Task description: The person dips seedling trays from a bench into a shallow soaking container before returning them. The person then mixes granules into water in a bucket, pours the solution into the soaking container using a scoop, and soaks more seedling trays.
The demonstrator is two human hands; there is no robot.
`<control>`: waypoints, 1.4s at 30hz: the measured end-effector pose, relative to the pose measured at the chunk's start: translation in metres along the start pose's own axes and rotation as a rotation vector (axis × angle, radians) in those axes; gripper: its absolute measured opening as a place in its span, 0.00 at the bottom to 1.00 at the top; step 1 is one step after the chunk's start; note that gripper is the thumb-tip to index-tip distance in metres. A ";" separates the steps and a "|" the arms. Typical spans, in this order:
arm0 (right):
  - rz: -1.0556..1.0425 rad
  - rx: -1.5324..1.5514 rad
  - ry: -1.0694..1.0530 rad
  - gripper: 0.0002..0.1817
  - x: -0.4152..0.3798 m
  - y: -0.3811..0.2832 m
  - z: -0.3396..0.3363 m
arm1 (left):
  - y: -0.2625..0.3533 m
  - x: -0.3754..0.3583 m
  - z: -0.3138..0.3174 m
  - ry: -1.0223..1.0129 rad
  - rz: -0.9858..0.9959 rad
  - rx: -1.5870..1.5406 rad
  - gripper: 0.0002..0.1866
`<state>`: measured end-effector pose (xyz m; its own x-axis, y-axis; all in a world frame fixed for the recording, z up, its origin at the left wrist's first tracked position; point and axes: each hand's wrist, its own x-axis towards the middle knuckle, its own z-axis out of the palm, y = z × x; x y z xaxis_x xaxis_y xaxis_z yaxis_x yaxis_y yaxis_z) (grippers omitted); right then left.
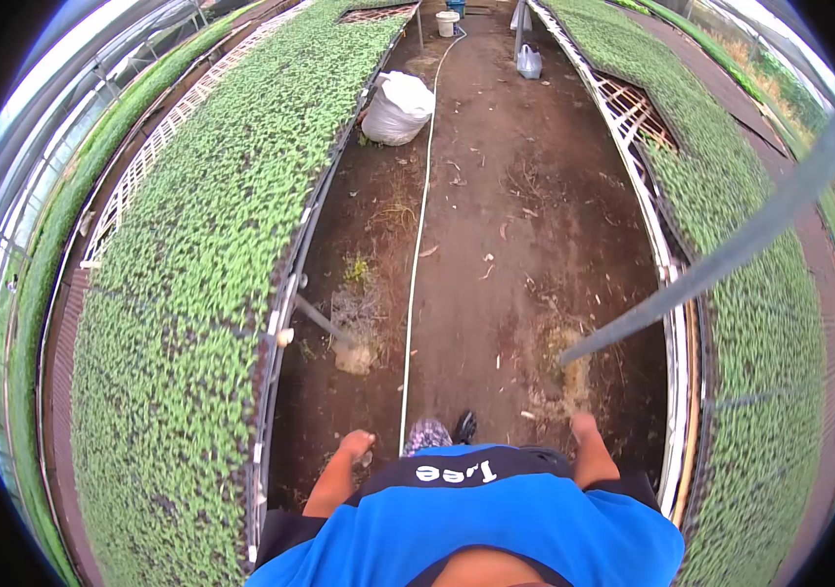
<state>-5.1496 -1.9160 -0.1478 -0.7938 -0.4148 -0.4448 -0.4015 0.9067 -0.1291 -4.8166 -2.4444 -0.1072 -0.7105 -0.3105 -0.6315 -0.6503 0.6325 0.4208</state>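
My left hand (357, 446) hangs low beside my body, over the dirt path, between the left seedling bench and the hose. It is small and blurred in the head view, and its finger shape does not show clearly. On the other side my right hand (584, 425) hangs over the path, nearest to the right bench's white edge (674, 421); its fingers are hidden by the steep angle. No object shows at either hand. Below me a black shoe (465, 426) and a patterned trouser leg (427, 436) stick out past my blue shirt (496, 519).
Green seedlings (183, 293) fill the left bench, and more seedlings (760, 323) cover the right one. A pale hose (418, 254) runs along the dirt path (506, 215). A white sack (399, 110), a plastic bag (529, 62), a bucket (447, 23) and a slanting pole (711, 254) stand ahead.
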 end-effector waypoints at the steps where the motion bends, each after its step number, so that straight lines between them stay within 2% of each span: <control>1: -0.179 0.047 0.099 0.16 0.062 -0.024 -0.049 | 0.009 -0.004 -0.016 -0.094 -0.135 0.044 0.22; 2: -0.236 0.078 0.137 0.16 0.124 -0.052 -0.091 | 0.012 -0.001 -0.028 -0.050 -0.166 0.041 0.21; 3: -0.123 0.563 0.287 0.17 0.161 -0.098 -0.142 | 0.012 0.005 -0.038 -0.004 -0.198 0.039 0.21; 5: -0.158 0.820 0.278 0.16 0.245 -0.166 -0.224 | 0.007 0.026 -0.045 0.115 -0.416 -0.333 0.22; 7: -0.197 1.043 0.174 0.16 0.310 -0.221 -0.288 | 0.020 0.056 -0.076 -0.003 -0.397 -0.115 0.21; 9: -0.255 0.931 0.177 0.16 0.338 -0.262 -0.349 | 0.047 0.087 -0.104 0.005 -0.439 -0.182 0.21; 10: -0.340 0.859 0.209 0.15 0.367 -0.260 -0.347 | 0.062 0.101 -0.132 0.006 -0.460 -0.209 0.21; 11: -0.432 0.784 0.254 0.14 0.405 -0.250 -0.336 | 0.067 0.136 -0.165 0.008 -0.339 -0.069 0.21; 15: -0.335 0.357 -0.098 0.14 0.478 -0.168 -0.318 | 0.104 0.309 -0.259 -0.055 0.149 0.473 0.22; 16: -0.377 0.148 -0.057 0.14 0.489 -0.136 -0.313 | 0.117 0.366 -0.281 0.098 -0.067 0.072 0.21; 17: -0.416 -0.056 -0.020 0.15 0.499 -0.108 -0.312 | 0.156 0.400 -0.328 0.177 -0.066 -0.009 0.20; 18: -0.240 0.041 -0.077 0.15 0.497 -0.091 -0.328 | 0.181 0.435 -0.362 0.307 -0.053 -0.290 0.22; 19: -0.062 0.139 -0.130 0.15 0.498 -0.074 -0.345 | 0.219 0.468 -0.411 0.231 0.000 -0.270 0.21; 20: 0.080 0.211 -0.135 0.14 0.508 -0.054 -0.347 | 0.260 0.491 -0.450 0.303 0.028 -0.327 0.20; 21: 0.065 0.103 -0.133 0.14 0.521 -0.025 -0.338 | 0.295 0.516 -0.481 0.375 0.058 -0.386 0.18; 23: 0.038 -0.116 -0.125 0.14 0.549 0.034 -0.318 | 0.348 0.575 -0.529 0.356 0.065 -0.455 0.17; 24: 0.284 0.255 -0.251 0.13 0.559 0.031 -0.342 | 0.365 0.601 -0.545 0.346 0.063 -0.491 0.16; 25: 0.619 0.724 -0.258 0.13 0.561 0.008 -0.391 | 0.377 0.621 -0.556 0.351 0.070 -0.481 0.16; 26: 0.943 1.019 -0.177 0.12 0.562 -0.017 -0.442 | 0.390 0.640 -0.564 0.360 0.077 -0.475 0.16; 28: 0.972 1.103 -0.156 0.12 0.623 0.012 -0.435 | 0.405 0.683 -0.568 0.413 0.110 -0.403 0.17; 30: 1.028 1.080 -0.143 0.11 0.692 0.030 -0.450 | 0.390 0.727 -0.552 0.286 0.024 -0.410 0.18; 31: 0.920 1.051 -0.145 0.12 0.732 0.038 -0.464 | 0.377 0.739 -0.534 0.393 0.069 -0.387 0.20; 32: 0.813 1.026 -0.148 0.13 0.769 0.039 -0.485 | 0.353 0.761 -0.516 0.260 -0.006 -0.326 0.21; 33: 0.672 0.925 -0.117 0.15 0.816 0.029 -0.518 | 0.358 0.753 -0.521 0.186 0.055 -0.060 0.22; 34: 0.537 0.822 -0.094 0.17 0.853 0.019 -0.552 | 0.352 0.759 -0.513 0.096 0.084 0.075 0.22; 35: 0.232 0.712 0.106 0.17 0.910 0.024 -0.551 | 0.380 0.744 -0.529 0.068 -0.091 -0.029 0.23; 36: -0.087 0.479 0.368 0.17 0.971 0.035 -0.544 | 0.440 0.708 -0.568 0.057 -0.268 -0.129 0.23; 37: -0.303 0.236 0.633 0.16 1.031 0.046 -0.535 | 0.419 0.735 -0.552 0.057 -0.249 -0.141 0.23; 38: 0.013 0.680 0.335 0.13 1.049 0.007 -0.595 | 0.402 0.761 -0.539 0.057 -0.230 -0.152 0.23; 39: 0.147 1.024 0.222 0.11 1.073 -0.027 -0.639 | 0.386 0.786 -0.527 0.057 -0.211 -0.163 0.23; 40: 0.083 0.963 0.255 0.10 1.116 -0.038 -0.654 | 0.388 0.803 -0.528 0.083 -0.186 -0.127 0.23; 42: -0.072 0.885 0.234 0.13 1.170 -0.071 -0.703 | 0.394 0.872 -0.544 0.007 -0.070 0.017 0.22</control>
<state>-6.3710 -2.5187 -0.0362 -0.8914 -0.3900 -0.2309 -0.0337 0.5652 -0.8243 -5.8389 -2.8517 -0.1380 -0.6656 -0.3587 -0.6545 -0.6935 0.6214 0.3646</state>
